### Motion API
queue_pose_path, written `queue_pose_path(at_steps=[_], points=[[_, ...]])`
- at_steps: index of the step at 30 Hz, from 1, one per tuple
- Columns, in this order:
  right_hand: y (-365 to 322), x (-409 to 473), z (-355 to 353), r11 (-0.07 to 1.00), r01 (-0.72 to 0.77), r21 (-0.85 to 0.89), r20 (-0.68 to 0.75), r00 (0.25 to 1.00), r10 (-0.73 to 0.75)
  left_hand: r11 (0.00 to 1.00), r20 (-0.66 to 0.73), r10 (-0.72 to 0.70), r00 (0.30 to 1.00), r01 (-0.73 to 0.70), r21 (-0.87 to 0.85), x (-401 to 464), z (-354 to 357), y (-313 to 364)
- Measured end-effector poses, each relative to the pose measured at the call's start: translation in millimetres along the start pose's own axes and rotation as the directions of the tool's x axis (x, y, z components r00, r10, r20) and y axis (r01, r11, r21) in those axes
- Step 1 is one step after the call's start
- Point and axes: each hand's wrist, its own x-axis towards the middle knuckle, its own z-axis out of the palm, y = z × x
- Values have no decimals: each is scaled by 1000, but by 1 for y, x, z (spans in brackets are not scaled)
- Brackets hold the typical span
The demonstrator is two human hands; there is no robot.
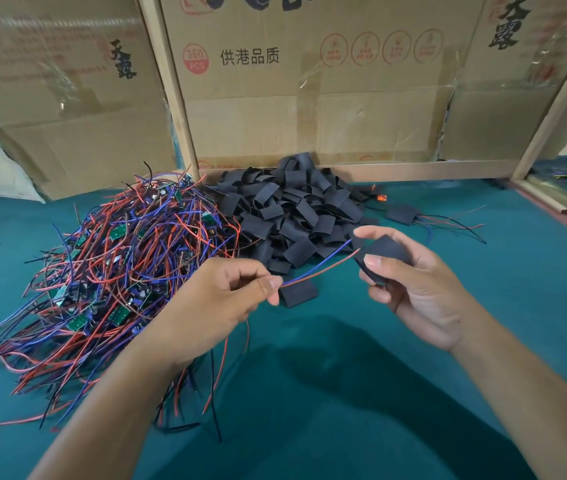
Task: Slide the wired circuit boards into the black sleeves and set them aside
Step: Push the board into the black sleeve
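Now the threading step: the left hand (226, 299) pinches red and blue wires (320, 268), fingers clamped, aiming at the black sleeve (384, 251) gripped by the right hand (410, 289). Next, I judge, wire ends must enter its mouth. Beyond, on the desk (344, 341), lie the board pile (119, 258), sleeve pile (292, 209) and one finished piece (403, 213).

You're working in soft, even light from above; your arms throw a broad dark shadow on the green table (534, 271). Tape on the cardboard boxes (309, 109) glares faintly. Edges bow outward (wide-angle lens), and the corners go soft; the centre stays fairly sharp.
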Motion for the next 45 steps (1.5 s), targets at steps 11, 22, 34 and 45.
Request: queue_pose_path(at_steps=[11,22,34,45], points=[[-3,-5,13,977,189,-97,-213,955,-206,985,-43,62,997,-54,166,-5,6,5],[4,-5,22,959,247,-137,-354,892,-280,970,-63,87,994,-71,232,-9,14,10],[8,-6,26,987,157,20,-396,908,-136,970,7,105,994,-104,221,-14,19,17],[6,-8,24,984,169,-60,-297,938,-179,982,-8,55,998,-52,182,-14,16,17]])
